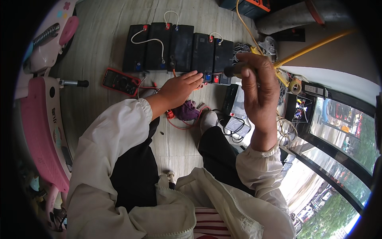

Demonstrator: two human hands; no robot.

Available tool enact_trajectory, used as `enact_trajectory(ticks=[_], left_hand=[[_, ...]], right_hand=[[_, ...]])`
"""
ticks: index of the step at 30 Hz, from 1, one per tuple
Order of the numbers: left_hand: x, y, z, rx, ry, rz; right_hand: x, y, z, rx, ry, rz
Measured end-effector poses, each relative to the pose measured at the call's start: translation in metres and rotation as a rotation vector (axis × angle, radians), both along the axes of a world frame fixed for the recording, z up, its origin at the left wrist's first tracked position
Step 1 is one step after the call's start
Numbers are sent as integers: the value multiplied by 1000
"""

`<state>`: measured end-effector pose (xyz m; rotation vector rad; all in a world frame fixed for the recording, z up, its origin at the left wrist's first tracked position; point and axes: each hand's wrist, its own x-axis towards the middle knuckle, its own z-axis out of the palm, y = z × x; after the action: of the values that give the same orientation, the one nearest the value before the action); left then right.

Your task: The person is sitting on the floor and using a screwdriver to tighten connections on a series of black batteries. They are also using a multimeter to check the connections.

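Note:
Several black batteries [182,46] stand in a row on the floor ahead of me, with red and blue terminals and white jumper wires [149,40] between some of them. My left hand [179,89] is at the near edge of the middle batteries, fingers pressed together close to the terminals. Whatever those fingertips pinch is hidden. In my right hand [260,85] is a screwdriver [230,71], gripped by its dark handle. Its shaft points left toward the terminals of the right-hand batteries, and I cannot tell whether the tip touches anything.
A red-and-black multimeter [121,82] lies left of my left hand. Purple cloth [187,110] and red leads are by my shoe [208,120]. To the right are a grey box [235,105] with black cable, a tape roll [295,86] and yellow bars [314,48]. A pink-and-white vehicle [41,131] stands at left.

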<state>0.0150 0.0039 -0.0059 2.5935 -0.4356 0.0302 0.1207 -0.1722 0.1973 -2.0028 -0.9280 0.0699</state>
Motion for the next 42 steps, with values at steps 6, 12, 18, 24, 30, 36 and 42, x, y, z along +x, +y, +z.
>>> enact_trajectory(ticks=[6,12,18,24,30,36,42], left_hand=[[-2,2,-1,-7,24,-1],[-1,1,-3,-17,-20,-1],[-1,2,-1,-15,24,3],[0,0,2,-5,28,1],[-2,1,1,-15,28,4],[-1,1,-2,-9,-9,-4],[-2,2,-1,-17,17,-2]], right_hand=[[0,1,9,-166,-128,-61],[-7,7,14,-139,-47,-124],[-3,0,3,-254,-140,-232],[-3,2,-4,-62,-91,-111],[-5,4,14,-158,49,-48],[-4,3,11,-307,-200,-154],[-7,5,17,-284,-155,-192]])
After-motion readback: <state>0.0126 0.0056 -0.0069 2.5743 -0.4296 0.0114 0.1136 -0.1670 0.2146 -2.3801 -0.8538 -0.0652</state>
